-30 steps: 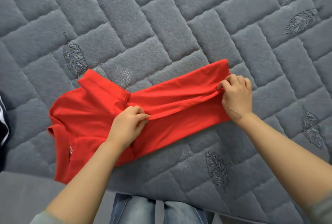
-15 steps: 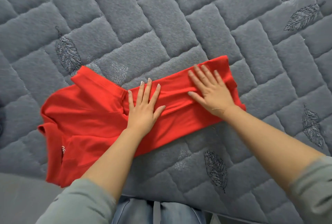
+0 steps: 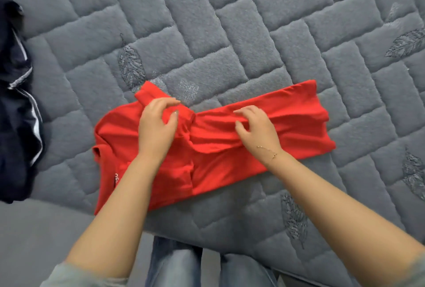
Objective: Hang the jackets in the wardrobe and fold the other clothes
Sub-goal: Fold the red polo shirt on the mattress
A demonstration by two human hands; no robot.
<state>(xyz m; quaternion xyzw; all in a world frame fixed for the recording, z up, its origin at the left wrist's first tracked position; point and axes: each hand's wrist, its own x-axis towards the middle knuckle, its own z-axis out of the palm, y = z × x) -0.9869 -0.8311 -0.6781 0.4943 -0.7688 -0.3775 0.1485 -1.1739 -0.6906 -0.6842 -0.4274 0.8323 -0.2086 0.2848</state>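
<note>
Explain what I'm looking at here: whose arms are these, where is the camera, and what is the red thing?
There is no machine: a person wears one camera on the head, looking forward and down at their own arms. The red thing is a shirt, partly folded into a band, lying on a grey quilted bed cover. The left hand pinches the cloth near the collar and sleeve; the right hand gathers a ridge of cloth in the middle of the band. A dark garment with white stripes lies at the left edge. Jeans show at the bottom.
</note>
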